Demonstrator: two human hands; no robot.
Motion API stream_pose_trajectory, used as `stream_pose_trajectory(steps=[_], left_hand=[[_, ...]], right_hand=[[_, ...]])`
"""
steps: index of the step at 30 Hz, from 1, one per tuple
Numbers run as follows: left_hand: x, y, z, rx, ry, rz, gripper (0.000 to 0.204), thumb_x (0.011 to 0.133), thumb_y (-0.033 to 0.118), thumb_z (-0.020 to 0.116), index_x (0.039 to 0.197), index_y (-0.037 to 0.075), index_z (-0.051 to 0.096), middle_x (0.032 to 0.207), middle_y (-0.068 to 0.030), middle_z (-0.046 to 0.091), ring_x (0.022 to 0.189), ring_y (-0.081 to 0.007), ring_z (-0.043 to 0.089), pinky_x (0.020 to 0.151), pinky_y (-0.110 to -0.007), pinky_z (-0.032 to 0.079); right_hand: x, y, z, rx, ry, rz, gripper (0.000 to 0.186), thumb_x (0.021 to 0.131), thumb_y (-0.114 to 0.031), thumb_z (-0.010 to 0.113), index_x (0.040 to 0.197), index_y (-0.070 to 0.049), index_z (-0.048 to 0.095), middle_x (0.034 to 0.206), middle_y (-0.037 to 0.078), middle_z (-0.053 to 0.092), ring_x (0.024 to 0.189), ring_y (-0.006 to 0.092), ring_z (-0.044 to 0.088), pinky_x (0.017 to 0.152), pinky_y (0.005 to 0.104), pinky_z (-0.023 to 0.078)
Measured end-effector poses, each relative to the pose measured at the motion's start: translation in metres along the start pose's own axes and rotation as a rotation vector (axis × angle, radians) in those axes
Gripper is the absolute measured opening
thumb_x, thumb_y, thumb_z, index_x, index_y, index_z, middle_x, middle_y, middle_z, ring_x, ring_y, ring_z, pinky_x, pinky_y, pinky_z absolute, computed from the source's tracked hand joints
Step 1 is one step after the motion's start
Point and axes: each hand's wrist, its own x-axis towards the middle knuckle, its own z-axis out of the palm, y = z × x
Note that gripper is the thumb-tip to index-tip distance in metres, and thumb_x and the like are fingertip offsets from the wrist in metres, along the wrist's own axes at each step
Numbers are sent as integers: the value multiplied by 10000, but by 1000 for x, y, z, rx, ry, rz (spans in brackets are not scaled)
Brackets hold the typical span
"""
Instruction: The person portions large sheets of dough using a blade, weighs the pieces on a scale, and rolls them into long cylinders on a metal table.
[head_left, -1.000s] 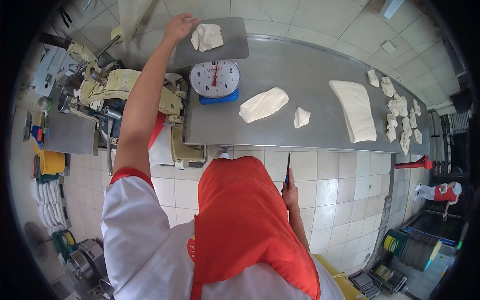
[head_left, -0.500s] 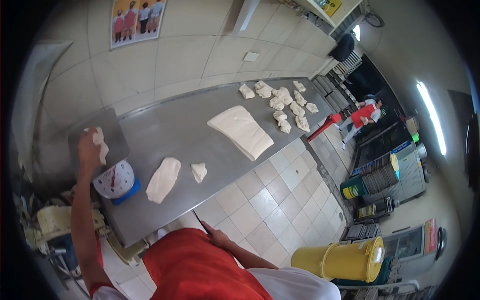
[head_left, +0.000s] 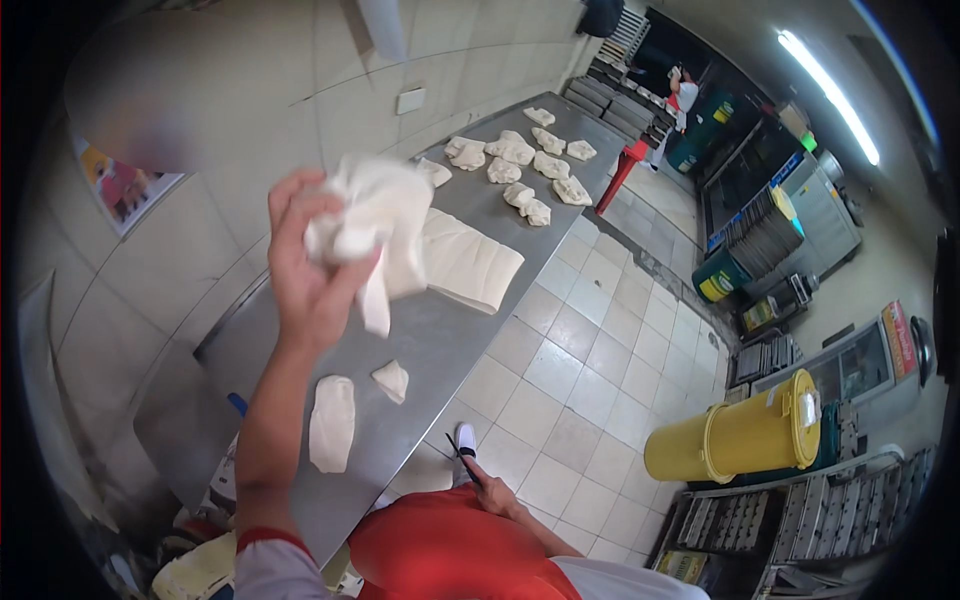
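Our left hand [head_left: 308, 265] grips a floppy piece of raw dough [head_left: 390, 215] — raised, blurred, partly hiding the thick dough slab [head_left: 475, 265] on the steel table [head_left: 435, 355]; our right hand [head_left: 492, 495] is closed round a thin knife [head_left: 461, 458] by the red apron [head_left: 450, 545]; nearer us lie a dough strip [head_left: 332, 425] and a dough scrap [head_left: 391, 381].

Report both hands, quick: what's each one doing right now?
Left hand: closed on a floppy piece of dough, held up over the table.
Right hand: closed around a thin, dark knife-like tool.
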Motion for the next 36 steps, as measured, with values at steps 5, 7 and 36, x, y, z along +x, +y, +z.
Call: stream_pose_trajectory(steps=[5,7,36], left_hand=[[73,-142,159,-97,124,-280,481,775,69,820,1180,32,563,1273,-143,496,1201,-250,512,992,-346,456],[70,-238,211,97,99,-391,753,755,228,863,1361,27,463,1393,-196,428,1310,-341,442,1107,-410,381],[-83,-575,180,868,-892,-1336,845,582,393,969,1270,28,642,1219,-182,695,1140,-358,667,959,-429,552]], right_hand=[[-3,45,-53,105,168,119,741,962,-225,557,1603,-330,199,1026,354,675,996,530,652,858,592,516],[-3,55,-85,223,310,268,762,957,-224,592,1610,-267,202,876,312,686,834,486,688,728,539,524],[429,-15,-357,1627,306,274,292,894,-11,658,1123,-178,587,899,24,591,742,171,568,657,319,515]])
